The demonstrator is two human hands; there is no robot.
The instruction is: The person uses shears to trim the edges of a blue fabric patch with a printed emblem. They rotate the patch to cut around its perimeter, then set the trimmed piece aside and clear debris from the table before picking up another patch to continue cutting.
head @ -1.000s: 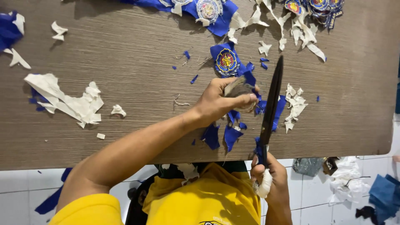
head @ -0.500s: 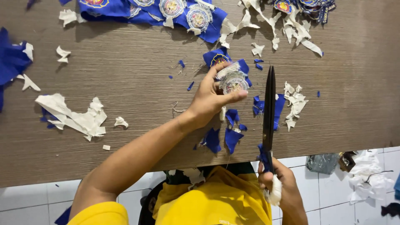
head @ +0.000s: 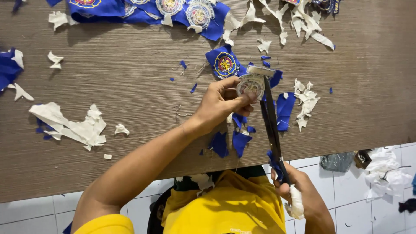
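Leftmost, white scraps (head: 69,125) lie in a heap on the wooden table (head: 130,78), with smaller white bits (head: 55,60) above them and blue cloth (head: 8,69) at the table's left edge. Along the top edge runs a blue strip (head: 143,11) bearing round emblems. Near the middle, the left hand (head: 219,104) reaches in from the lower left, its fingers closed on a round patch (head: 250,86), seen from its pale back and held just above the table. A blue patch (head: 224,64) with a round emblem lies on the table just above that hand, and blue offcuts (head: 229,143) lie below it near the table's front edge. Just right of the held patch, the scissors (head: 271,121) point away from the person, blades nearly together, their tip touching the patch's right rim. The right hand (head: 299,195) is clamped on the scissor handles below the table's edge, over a yellow shirt (head: 225,208). Further right, more white scraps (head: 305,99) lie on the table, beside a blue piece (head: 284,110). At far right, below the table, crumpled white cloth (head: 385,173) rests on the tiled floor (head: 346,203).
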